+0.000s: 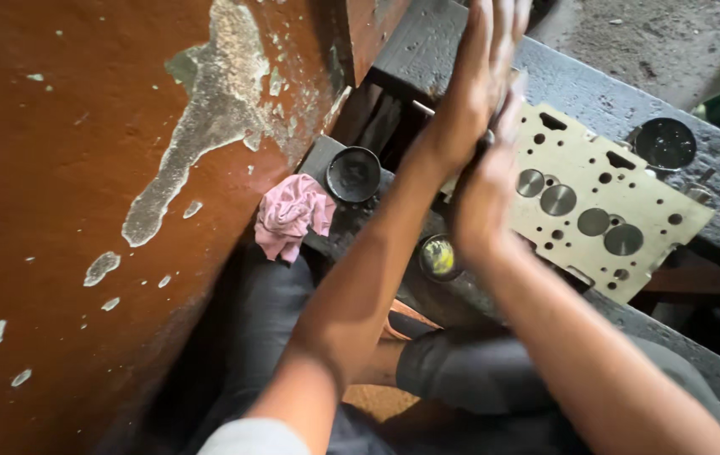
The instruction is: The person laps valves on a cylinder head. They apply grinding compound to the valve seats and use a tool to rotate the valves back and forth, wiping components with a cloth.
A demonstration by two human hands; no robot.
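Pressed palm to palm, both hands form the grip: the left hand [474,80] with flat, extended fingers lies against the right hand [486,190], and a thin rod-like stem seems to sit between them, though it is mostly hidden, so I cannot tell for sure what they clasp. Nearest the viewer are the person's dark-trousered knees [461,371], under the forearms. Just beyond, on the dark tabletop [579,84], a small round tin with yellowish paste [438,257] sits close below the right wrist. To the left lies a crumpled pink rag [292,215], with a black round lid [353,174] just beside it. Right of the hands rests a pale metal cylinder head [604,202], flat, showing four round valve faces and many small holes. Farther right, a dark round cap [665,143] sits near its far corner. A rust-brown wall [82,168] with flaking patches fills the left.
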